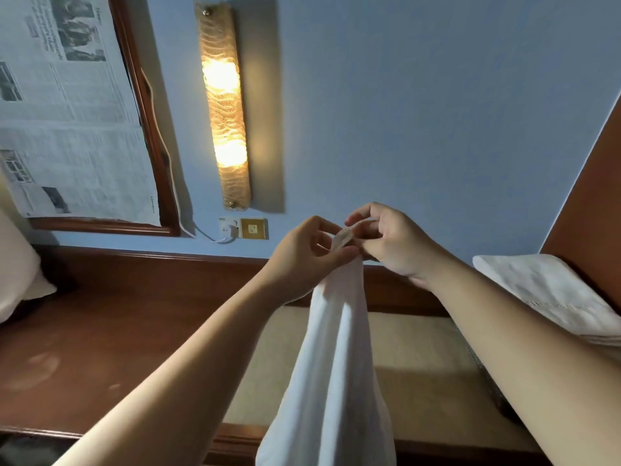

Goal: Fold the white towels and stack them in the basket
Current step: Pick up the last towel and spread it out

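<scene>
A white towel [336, 364] hangs in long folds from the centre of the frame down to the bottom edge, its top corner caught between two hands just right of centre. The left hand [302, 253] pinches that corner between thumb and curled fingertips, the other fingers bent loosely above it. The right hand [386, 240] meets it from the right, thumb and forefinger closed narrowly on the same small bunch of cloth, the remaining fingers curled underneath. Both hands touch at the towel's tip. The two bare forearms rise from the lower left and lower right corners and converge on it, wrists slightly bent.

At the right edge a stack of folded white towels [551, 297] lies well apart from the hands. Behind, a lit wall lamp [223, 105] stands upper centre on a blue wall [420, 95], with newspaper sheets [64, 105] over a wood-framed mirror at upper left, and a wall socket [253, 228] beneath the lamp.
</scene>
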